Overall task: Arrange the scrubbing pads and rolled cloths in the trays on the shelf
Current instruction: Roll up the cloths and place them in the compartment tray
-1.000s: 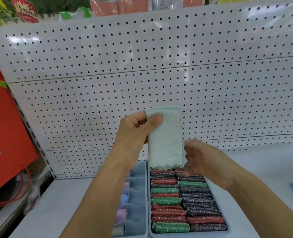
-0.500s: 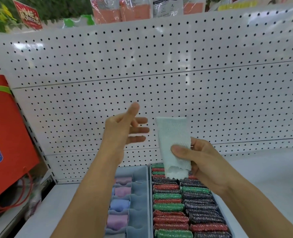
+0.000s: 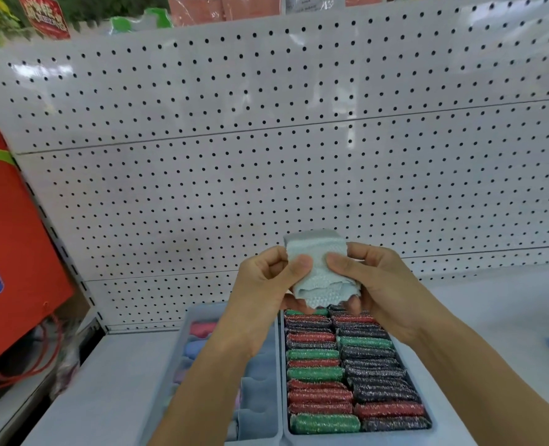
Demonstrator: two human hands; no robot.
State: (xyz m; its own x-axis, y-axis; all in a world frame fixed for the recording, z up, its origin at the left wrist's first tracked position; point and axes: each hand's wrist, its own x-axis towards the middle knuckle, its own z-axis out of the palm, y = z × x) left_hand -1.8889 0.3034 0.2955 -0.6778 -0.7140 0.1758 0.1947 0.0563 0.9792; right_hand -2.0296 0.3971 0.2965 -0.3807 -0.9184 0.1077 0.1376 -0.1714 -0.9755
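Item: cloth [image 3: 318,272], half-rolled, pinched by your left hand [image 3: 263,281] and right hand [image 3: 376,284]. Risk: a loosened pinch would likely unroll it.

- White waffle-textured cloth [image 3: 319,272]: partly folded into a loose bundle; held upright in the air just above the far end of the scrubbing-pad tray; pinched between both hands.
- Scrubbing-pad tray [image 3: 356,437]: pale grey; on the shelf; packed with two rows of glittery scrubbing pads [image 3: 347,378] in red, green and dark grey, standing on edge.
- Divided tray [image 3: 257,397]: pale grey; touching the left side of the scrubbing-pad tray; rolled cloths [image 3: 199,336] in pink, blue and lilac sit in its compartments.
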